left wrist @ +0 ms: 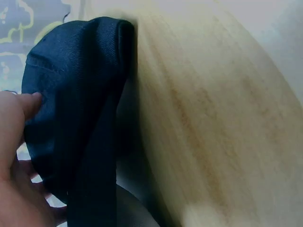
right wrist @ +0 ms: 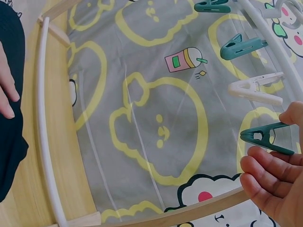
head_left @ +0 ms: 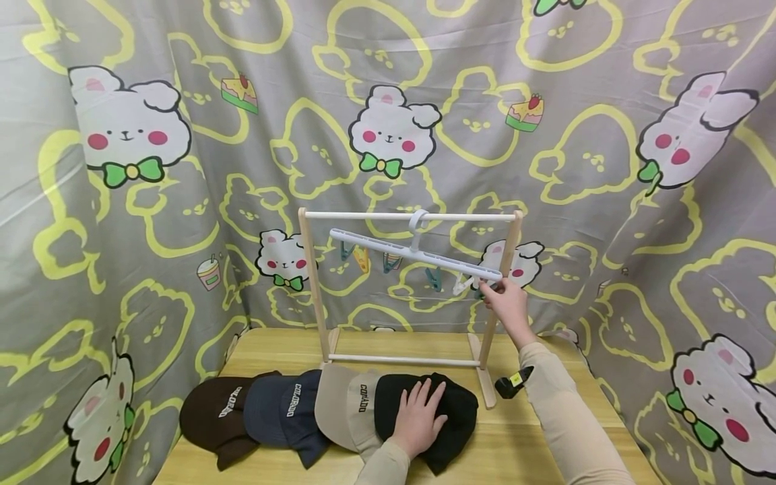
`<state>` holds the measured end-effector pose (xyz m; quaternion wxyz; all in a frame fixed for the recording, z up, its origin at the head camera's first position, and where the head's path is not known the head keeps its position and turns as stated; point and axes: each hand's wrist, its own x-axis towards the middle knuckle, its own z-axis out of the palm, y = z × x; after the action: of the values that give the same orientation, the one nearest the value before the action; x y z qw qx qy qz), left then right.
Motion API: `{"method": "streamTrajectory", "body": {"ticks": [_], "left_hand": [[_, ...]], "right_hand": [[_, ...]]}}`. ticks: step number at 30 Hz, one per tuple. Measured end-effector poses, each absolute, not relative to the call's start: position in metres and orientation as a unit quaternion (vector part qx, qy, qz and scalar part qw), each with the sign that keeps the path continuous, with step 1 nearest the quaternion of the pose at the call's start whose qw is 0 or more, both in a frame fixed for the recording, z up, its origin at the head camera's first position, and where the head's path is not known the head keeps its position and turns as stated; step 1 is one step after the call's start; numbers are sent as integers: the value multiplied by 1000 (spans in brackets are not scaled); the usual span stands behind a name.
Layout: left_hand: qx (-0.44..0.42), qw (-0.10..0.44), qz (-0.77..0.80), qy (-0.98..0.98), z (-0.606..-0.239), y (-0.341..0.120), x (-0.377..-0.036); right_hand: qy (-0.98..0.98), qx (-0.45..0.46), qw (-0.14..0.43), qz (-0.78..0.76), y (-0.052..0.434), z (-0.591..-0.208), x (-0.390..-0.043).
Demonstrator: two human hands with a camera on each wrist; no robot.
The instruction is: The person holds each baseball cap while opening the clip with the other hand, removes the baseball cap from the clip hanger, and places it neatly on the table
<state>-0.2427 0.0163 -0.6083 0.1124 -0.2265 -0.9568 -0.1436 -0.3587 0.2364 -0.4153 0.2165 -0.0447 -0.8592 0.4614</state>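
My right hand [head_left: 508, 304] pinches a dark green clothes clip [right wrist: 265, 138] between thumb and fingers, at the lowered right end of a white clip hanger [head_left: 388, 246]. The hanger hooks over the top bar of a wooden rack [head_left: 312, 289] and tilts down to the right. More clips hang along it, including a white clip [right wrist: 255, 89] and a teal clip [right wrist: 242, 47]. With fingers spread and nearly straight, my left hand [head_left: 418, 416] rests on a black cap [head_left: 457, 411]. The left wrist view shows the thumb and fingertips along that cap's side.
Left of the black cap lie a beige cap [head_left: 336, 407], a navy cap [head_left: 267, 407] and a brown cap [head_left: 206, 411], overlapping in a row. A small black and yellow object [head_left: 512, 382] sits by the rack's right foot. Patterned curtains [head_left: 388, 60] enclose the wooden table [head_left: 273, 347].
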Motion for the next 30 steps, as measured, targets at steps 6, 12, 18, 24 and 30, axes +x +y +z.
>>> {"method": "streamTrajectory", "body": {"ticks": [6,12,18,24,30], "left_hand": [[-229,76,-146,-959,-610,16,-243],[-232,44,-148,-961,-611,16,-243],[-233,23,-150,-961,-612,15,-243],[-230,18,-162,-959,-611,15,-243],[-223,17,-197,-954,-609,14,-243]], "right_hand": [[-861,-41,218,457,237,-415,-359],[-862,-38,219,455,237,-416,-359],[-861,-38,221,457,237,-417,-359],[-862,-39,225,452,237,-418,-359],[-861,-37,223,455,236,-418,-359]]}}
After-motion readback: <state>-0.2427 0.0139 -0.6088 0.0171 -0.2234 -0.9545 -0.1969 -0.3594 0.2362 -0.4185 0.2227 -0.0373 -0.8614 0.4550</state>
